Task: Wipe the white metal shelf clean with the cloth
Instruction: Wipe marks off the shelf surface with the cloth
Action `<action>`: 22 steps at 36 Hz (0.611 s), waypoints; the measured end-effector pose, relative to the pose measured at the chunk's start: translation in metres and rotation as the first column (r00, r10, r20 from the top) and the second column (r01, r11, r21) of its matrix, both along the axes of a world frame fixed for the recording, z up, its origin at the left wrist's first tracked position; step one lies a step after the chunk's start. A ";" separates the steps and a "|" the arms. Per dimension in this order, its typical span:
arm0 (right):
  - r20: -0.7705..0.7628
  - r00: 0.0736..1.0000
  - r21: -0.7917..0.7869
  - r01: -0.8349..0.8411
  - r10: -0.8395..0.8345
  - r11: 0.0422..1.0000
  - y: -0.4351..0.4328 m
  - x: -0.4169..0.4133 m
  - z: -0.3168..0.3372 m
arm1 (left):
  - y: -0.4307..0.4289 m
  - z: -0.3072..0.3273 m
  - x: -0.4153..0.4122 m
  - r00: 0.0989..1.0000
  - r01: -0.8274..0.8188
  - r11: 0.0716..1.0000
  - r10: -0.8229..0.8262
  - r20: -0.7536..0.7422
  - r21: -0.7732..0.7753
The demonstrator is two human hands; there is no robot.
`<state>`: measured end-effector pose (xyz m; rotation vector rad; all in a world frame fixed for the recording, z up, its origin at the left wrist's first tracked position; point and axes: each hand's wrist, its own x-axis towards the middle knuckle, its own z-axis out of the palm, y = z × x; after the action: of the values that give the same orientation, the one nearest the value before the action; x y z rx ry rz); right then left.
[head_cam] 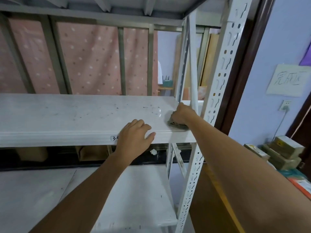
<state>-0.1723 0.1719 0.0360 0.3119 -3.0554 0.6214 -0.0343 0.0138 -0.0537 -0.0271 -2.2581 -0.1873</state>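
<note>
The white metal shelf (70,113) runs across the middle of the view, marked with dark scuffs and specks. A wet, shiny patch shows near its right end. My right hand (182,114) presses a crumpled grey-brown cloth (176,124) onto the shelf's front right corner, fingers closed over it. My left hand (134,137) rests flat on the shelf's front edge, fingers spread, holding nothing. A small label on the front lip is partly hidden by that hand.
A perforated white upright (217,91) and diagonal braces stand right beside the right hand. A lower shelf (139,195) lies beneath. Pink dotted fabric hangs behind. Cardboard boxes (284,152) are stacked by the blue wall at right.
</note>
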 end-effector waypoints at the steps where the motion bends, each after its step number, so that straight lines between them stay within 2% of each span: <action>1: 0.023 1.000 -0.070 0.014 -0.013 0.997 0.000 -0.004 0.000 | -0.003 -0.001 -0.001 1.000 0.016 1.000 -0.016 -0.021 -0.003; 3: 0.063 0.997 -0.212 0.063 -0.050 0.975 -0.002 -0.011 -0.003 | -0.010 -0.004 -0.002 0.994 0.048 0.998 -0.051 -0.092 -0.029; 5: 0.062 0.995 -0.237 0.093 -0.080 0.967 -0.006 -0.015 -0.011 | -0.017 -0.008 -0.002 0.985 0.054 0.996 -0.065 -0.162 -0.071; 6: 0.031 0.996 -0.187 0.085 -0.081 0.979 -0.008 -0.015 -0.015 | -0.021 -0.010 -0.001 0.980 0.050 0.995 -0.065 -0.188 -0.086; 8: -0.078 0.996 0.035 0.047 -0.044 0.998 -0.011 -0.013 -0.024 | -0.028 -0.012 0.000 0.971 0.042 0.993 -0.067 -0.231 -0.111; 10: -0.162 0.986 0.248 0.007 0.034 0.969 -0.013 -0.013 -0.028 | -0.032 -0.014 -0.001 0.962 0.037 0.989 -0.074 -0.263 -0.142; 13: -0.090 0.991 0.340 -0.066 0.102 0.938 -0.018 -0.019 -0.021 | -0.036 -0.014 -0.004 0.956 0.049 0.987 -0.089 -0.278 -0.150; 17: 0.103 0.989 0.342 -0.131 0.102 0.930 -0.021 -0.021 0.000 | -0.037 -0.014 -0.006 0.954 0.077 0.992 -0.103 -0.281 -0.101; 20: 0.066 0.996 0.288 -0.075 0.059 0.955 -0.026 -0.022 0.007 | -0.036 -0.015 -0.008 0.947 0.103 0.991 -0.123 -0.295 -0.081; 22: 0.003 0.999 0.193 -0.053 0.054 0.980 -0.031 -0.028 0.000 | -0.037 -0.016 -0.009 0.941 0.120 0.989 -0.140 -0.309 -0.083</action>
<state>-0.2002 0.1411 0.0364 0.3981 -3.1191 0.3246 -0.0433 -0.0235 -0.0694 -0.2261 -1.9431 -0.1688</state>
